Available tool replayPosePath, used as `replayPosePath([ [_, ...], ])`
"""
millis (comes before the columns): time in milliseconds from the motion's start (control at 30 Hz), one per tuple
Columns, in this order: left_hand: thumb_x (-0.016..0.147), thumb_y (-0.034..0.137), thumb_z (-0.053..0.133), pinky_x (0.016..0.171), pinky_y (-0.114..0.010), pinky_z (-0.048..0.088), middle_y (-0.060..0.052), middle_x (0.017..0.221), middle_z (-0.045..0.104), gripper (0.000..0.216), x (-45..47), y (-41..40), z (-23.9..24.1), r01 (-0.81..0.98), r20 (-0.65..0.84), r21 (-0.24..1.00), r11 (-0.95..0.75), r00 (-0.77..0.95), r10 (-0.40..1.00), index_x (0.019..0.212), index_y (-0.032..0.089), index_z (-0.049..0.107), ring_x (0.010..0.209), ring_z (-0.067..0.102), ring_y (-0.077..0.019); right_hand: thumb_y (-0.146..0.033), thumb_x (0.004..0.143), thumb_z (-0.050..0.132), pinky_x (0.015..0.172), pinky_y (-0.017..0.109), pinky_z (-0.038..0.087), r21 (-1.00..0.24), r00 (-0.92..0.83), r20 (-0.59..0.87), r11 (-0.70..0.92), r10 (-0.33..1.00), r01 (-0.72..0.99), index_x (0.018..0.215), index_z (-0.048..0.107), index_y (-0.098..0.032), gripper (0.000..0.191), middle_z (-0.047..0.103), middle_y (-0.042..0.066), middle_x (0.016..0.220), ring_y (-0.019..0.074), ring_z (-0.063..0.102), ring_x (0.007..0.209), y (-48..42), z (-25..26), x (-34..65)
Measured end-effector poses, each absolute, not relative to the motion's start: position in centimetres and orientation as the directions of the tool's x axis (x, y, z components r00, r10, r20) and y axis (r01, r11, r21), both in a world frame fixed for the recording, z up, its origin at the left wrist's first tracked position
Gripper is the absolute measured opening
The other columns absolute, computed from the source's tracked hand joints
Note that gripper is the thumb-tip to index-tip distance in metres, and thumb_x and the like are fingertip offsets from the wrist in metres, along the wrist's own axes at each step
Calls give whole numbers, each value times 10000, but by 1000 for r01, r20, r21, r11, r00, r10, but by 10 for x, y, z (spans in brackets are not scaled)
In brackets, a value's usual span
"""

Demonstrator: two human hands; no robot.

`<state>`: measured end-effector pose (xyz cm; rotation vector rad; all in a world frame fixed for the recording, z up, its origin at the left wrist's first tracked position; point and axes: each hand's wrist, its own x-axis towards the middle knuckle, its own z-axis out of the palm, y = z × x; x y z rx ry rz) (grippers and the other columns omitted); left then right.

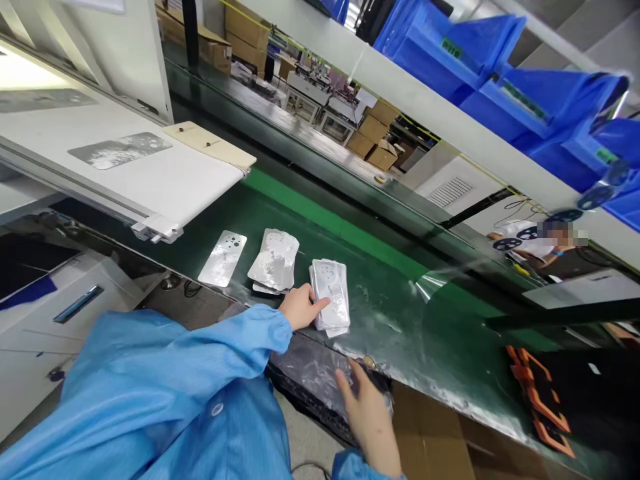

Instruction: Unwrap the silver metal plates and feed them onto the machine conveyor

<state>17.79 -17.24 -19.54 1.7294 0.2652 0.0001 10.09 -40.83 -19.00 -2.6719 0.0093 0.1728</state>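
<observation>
Thin silver phone back panels with camera holes lie on the green work surface. My left hand (pixel 301 308) is at the rightmost stack of phone back panels (pixel 333 290), its thumb over the top panel and its fingers at the left edge. To the left sits a second stack, fanned unevenly (pixel 275 260), and beyond it a single panel (pixel 223 259) lies flat. My right hand (pixel 367 407) hangs near the front edge, over a clear plastic-covered bundle (pixel 320 380); its thumb and fingers are apart, holding nothing.
A white conveyor belt (pixel 150 183) at the left carries more silver panels (pixel 120 150). Blue bins (pixel 450 47) line a shelf above. Orange-and-black frames (pixel 543 400) are at the right. An open cardboard box (pixel 425 427) stands below the edge. Another person (pixel 533 247) is across the line.
</observation>
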Motion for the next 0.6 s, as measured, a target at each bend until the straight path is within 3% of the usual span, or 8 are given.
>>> replayPosePath([
  [167,816,300,667,529,-239,411,65,550,563,221,177,-181,-211,150,-141,988,-24,964,225,697,227,495,498,599,-134,-637,844,520,732,332,526,-656,982,141,-755,-127,-3,926,692,-189,487,743,117,870,261,692,812,-374,-135,175],
  [267,814,287,663,562,-232,447,65,620,579,143,157,-176,-213,127,-138,990,58,964,228,870,198,566,555,607,-122,-638,809,547,707,337,497,-664,988,150,-745,-37,73,858,680,-188,473,733,106,818,244,665,741,-351,-142,217],
  [333,803,262,671,617,-238,489,61,685,605,325,148,-173,-211,118,-144,985,128,965,217,1097,175,564,602,627,-118,-641,823,543,689,331,477,-651,989,145,-748,40,126,865,681,-193,470,732,93,817,230,650,711,-341,-149,229],
  [433,765,209,700,661,-252,515,66,730,625,649,145,-172,-209,122,-175,958,259,966,190,1350,165,422,631,643,-116,-635,849,542,674,321,460,-653,984,117,-736,134,177,857,681,-204,453,730,75,812,224,648,709,-334,-155,228],
  [500,749,191,711,649,-254,510,62,727,637,664,148,-174,-209,123,-175,950,288,971,165,1346,157,424,623,639,-119,-633,836,573,646,316,455,-694,982,67,-699,179,174,823,668,-202,442,719,67,773,225,646,691,-334,-156,223],
  [600,747,230,735,623,-250,491,51,681,629,356,158,-181,-209,98,-136,961,258,981,135,1062,153,590,608,620,-119,-613,771,680,639,315,486,-847,970,8,-514,243,135,823,648,-193,425,724,68,775,231,660,693,-338,-154,220],
])
